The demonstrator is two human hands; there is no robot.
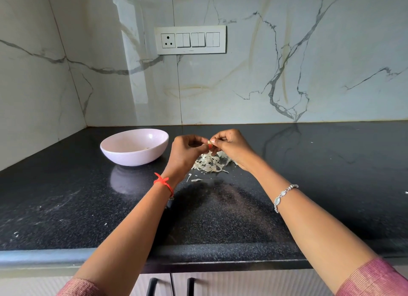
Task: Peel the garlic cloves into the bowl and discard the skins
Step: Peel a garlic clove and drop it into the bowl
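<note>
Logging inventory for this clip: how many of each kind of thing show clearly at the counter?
pink bowl: 1
garlic clove, pinched by both hands: 1
pile of skins: 1
hands: 2 (left hand, right hand)
Total: 5

I counted one bowl [134, 146] on the surface [66, 196], one garlic clove [209, 142] and one heap of skins [209, 163], its flakes too many to number. Two hands: left hand [187, 151], right hand [233, 147]. One switch plate [190, 40] carried one socket [168, 40] and six rockers. Two cabinet handles [151, 285] showed below.
</note>
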